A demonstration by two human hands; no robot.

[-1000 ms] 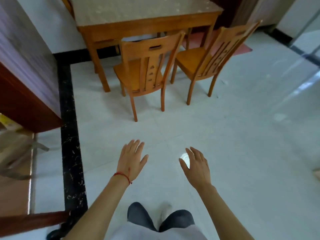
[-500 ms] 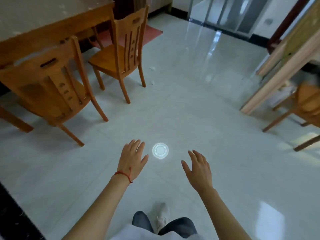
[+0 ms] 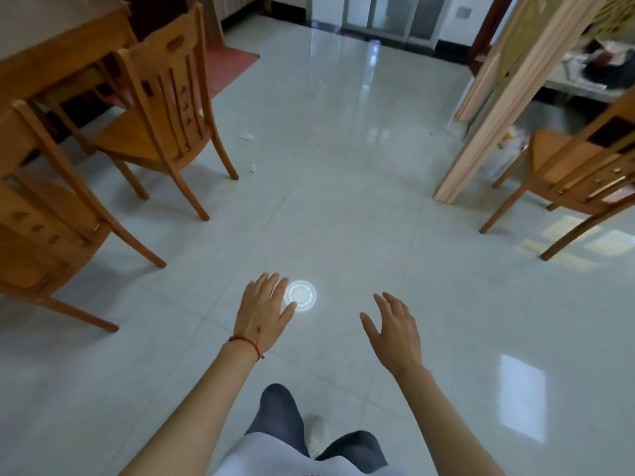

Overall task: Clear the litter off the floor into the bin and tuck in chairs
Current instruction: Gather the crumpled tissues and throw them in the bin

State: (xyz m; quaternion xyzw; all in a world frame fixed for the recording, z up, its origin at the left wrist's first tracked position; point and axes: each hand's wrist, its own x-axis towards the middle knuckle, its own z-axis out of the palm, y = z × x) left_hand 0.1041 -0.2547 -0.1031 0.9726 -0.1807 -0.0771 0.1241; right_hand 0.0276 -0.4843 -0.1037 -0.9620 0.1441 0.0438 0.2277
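Two small white scraps of litter lie on the pale tiled floor beside the chairs: one scrap (image 3: 246, 136) farther off, another scrap (image 3: 252, 168) near a chair leg. A wooden chair (image 3: 165, 108) stands pulled out from the wooden table (image 3: 51, 39) at the upper left. A second wooden chair (image 3: 44, 214) stands nearer at the left edge. A third wooden chair (image 3: 580, 173) stands at the right. My left hand (image 3: 264, 310), with a red string at the wrist, and my right hand (image 3: 395, 331) hover over the floor, fingers spread, holding nothing. No bin is in view.
A light wooden partition post (image 3: 488, 108) slants down to the floor at the right. A red mat (image 3: 230, 63) lies behind the table. Glass doors (image 3: 385, 15) close off the far end. A round bright light reflection (image 3: 301, 295) sits on the tiles by my left hand.
The view has swung right and forward: the table and two chairs slid to the left edge, and the right-hand chair and partition came into view. Both hands stay spread and empty.
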